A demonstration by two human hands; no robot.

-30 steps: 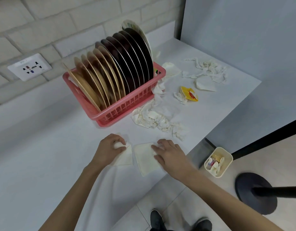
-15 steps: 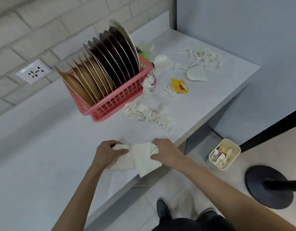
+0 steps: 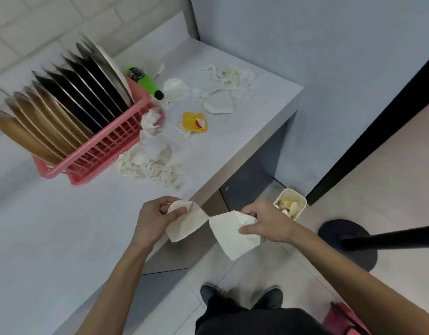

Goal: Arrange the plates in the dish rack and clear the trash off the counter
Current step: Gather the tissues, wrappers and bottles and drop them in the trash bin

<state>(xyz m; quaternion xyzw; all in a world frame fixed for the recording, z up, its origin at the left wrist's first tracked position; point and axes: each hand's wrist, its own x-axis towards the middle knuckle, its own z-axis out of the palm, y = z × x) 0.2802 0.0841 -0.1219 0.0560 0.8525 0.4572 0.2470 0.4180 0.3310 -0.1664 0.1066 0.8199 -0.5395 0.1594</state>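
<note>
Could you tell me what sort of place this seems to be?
Probably a small kitchen or pantry corner: a pink dish rack full of plates on edge stands on a white counter by a tiled wall, and a small trash bin sits on the floor beside it.

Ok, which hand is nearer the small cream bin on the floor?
Right. The right hand, holding a paper napkin, appears just beside the bin; the left hand, holding another napkin, is over the counter edge, farther off.
</note>
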